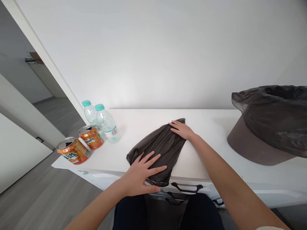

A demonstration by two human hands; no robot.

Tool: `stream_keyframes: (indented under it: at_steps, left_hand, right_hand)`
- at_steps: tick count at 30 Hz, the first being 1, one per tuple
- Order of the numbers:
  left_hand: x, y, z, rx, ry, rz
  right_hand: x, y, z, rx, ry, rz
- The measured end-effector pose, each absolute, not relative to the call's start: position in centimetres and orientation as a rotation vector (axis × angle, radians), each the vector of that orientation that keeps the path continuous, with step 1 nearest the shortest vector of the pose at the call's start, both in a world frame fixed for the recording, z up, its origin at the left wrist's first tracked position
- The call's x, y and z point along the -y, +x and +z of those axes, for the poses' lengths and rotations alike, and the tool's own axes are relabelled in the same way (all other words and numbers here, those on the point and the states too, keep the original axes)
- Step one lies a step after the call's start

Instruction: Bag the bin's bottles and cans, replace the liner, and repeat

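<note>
Your left hand point(141, 175) and right hand point(182, 130) lie open, palms down, on the black plastic garbage bag point(165, 145) left of the lined bin point(251, 144), probably keeping it flat against the counter point(144, 119).

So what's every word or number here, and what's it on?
"INDA": end of a word on the farther orange can; its first letters aren't clear.
Nearer orange can: large green characters, partly turned away, unreadable.
Nearer bottle: dark characters on its white label, too small to read.
Farther bottle: label mostly hidden, unreadable.
Dark bag: none visible.
</note>
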State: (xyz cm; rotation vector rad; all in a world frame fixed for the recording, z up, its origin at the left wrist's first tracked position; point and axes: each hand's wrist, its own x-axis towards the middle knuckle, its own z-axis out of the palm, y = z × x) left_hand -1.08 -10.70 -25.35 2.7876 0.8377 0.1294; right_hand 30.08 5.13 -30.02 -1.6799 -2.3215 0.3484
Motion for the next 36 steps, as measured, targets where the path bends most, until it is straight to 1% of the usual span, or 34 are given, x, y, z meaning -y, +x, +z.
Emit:
stream_keyframes:
  at_steps: [3, 6, 9, 12, 14, 17, 21, 23, 27, 30, 33, 36]
  left_hand:
    - [12.3, -0.5, -23.1, -0.955, 2.751, 0.211]
    - [11.8, 2.1, -22.1, -1.019, 2.777, 0.425]
    - [8.3, 5.2, -23.7, -1.116, 2.842, 0.497]
    - [3.8, 7.0, -26.7, -1.304, 2.817, 0.359]
    - [1.6, 7.3, -28.3, -1.382, 2.738, 0.280]
    - [0.6, 6.7, -29.1, -1.408, 2.642, 0.241]
    - [1.2, 5.6, -28.8, -1.376, 2.625, 0.224]
    - [1.5, 5.0, -29.0, -1.354, 2.647, 0.234]
    - [2.7, 2.3, -30.2, -1.350, 2.723, 0.280]
    - [4.5, -1.6, -30.4, -1.381, 2.747, 0.309]
    - [6.5, -6.5, -29.6, -1.462, 2.728, 0.317]
    - [8.1, -10.5, -28.2, -1.541, 2.695, 0.305]
  right_hand:
    - [-5.1, 30.1, -30.4, 2.306, -1.677, 0.357]
    - [-5.7, 30.5, -31.5, 2.316, -1.646, 0.309]
    - [-6.4, 30.9, -32.5, 2.333, -1.615, 0.241]
    - [-6.4, 30.9, -32.6, 2.346, -1.584, 0.145]
    - [-6.1, 30.7, -32.2, 2.351, -1.519, 0.021]
    - [-5.6, 30.5, -31.7, 2.291, -1.538, -0.109]
    - [-6.0, 30.7, -31.8, 2.188, -1.839, 0.073]
    - [-6.4, 30.8, -32.0, 2.181, -1.900, 0.167]
    - [-6.8, 30.9, -32.1, 2.179, -1.919, 0.246]
    - [-6.4, 30.8, -31.7, 2.169, -1.917, 0.274]
    - [-5.9, 30.8, -31.4, 2.111, -1.895, 0.285]
    - [-5.7, 31.2, -31.3, 1.816, -1.918, 0.241]
